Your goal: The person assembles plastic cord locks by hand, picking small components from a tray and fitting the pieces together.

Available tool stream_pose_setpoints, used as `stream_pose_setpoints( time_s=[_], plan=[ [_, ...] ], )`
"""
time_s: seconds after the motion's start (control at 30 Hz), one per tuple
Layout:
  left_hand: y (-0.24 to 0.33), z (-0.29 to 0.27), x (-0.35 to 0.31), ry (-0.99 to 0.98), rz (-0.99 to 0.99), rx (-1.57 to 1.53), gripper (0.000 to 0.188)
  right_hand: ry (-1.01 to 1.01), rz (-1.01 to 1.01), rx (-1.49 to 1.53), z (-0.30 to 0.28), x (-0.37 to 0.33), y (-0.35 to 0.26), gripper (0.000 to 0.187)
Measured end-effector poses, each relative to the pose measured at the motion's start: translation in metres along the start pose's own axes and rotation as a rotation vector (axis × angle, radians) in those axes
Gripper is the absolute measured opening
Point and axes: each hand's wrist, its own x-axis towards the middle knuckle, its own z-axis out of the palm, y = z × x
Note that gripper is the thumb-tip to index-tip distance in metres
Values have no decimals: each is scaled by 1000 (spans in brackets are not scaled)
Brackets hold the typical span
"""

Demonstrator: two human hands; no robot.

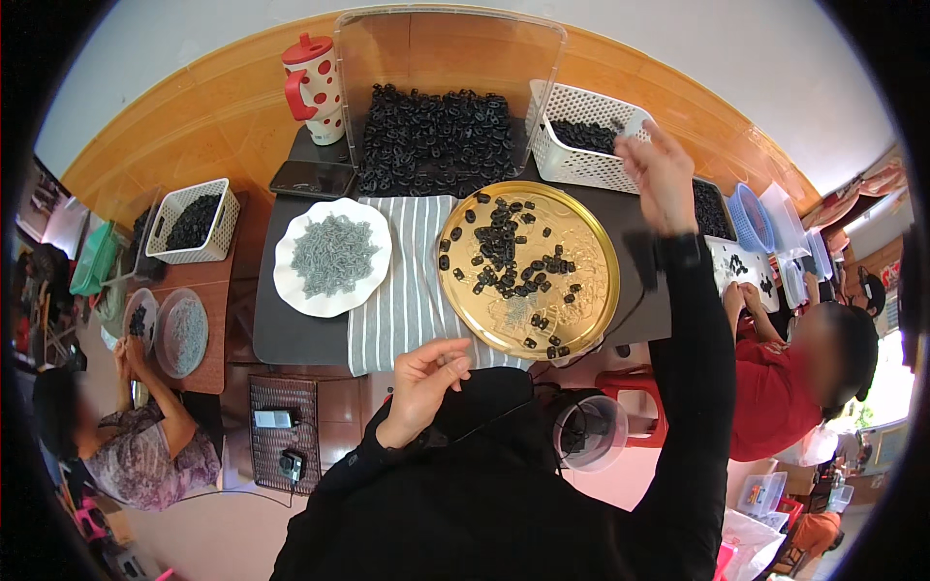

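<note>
My left hand (426, 387) is held just off the near edge of the table, thumb and fingertips pinched together; anything small between them is hidden. My right hand (663, 179) is raised at the right end of a white perforated basket (591, 172) that holds small black plastic pieces (584, 136). Its fingers look apart and slightly blurred, with nothing clearly in them. Between my hands lies a round gold tray (605, 281) with loose black pieces (499, 240) and a few grey metal bits (518, 312). A white scalloped plate (291, 295) heaped with grey metal pieces (334, 254) stands to the left.
A clear bin (450, 48) full of black pieces stands behind the tray. A striped cloth (373, 339), a dark phone (312, 179) and a red-dotted tumbler (315, 92) are nearby. People work at left (145, 445) and right (785, 387). A clear tub (593, 431) sits below.
</note>
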Motion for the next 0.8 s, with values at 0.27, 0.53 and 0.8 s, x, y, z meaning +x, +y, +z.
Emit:
stream_pose_setpoints(
  time_s=[0.27, 0.53, 0.8],
  plan=[
    [-3, -11, 1, 70, -30, -5, 21, -665, -90, -724, -3, -34, 99, 22],
    [-2, -11, 0, 40, -80, 34, 21, -642, -394, -1176, 27, -46, 133, 17],
    [2, -5, -1, 21, -77, 54, 20, -694, -284, -1118, 19, -47, 133, 11]
  ],
)
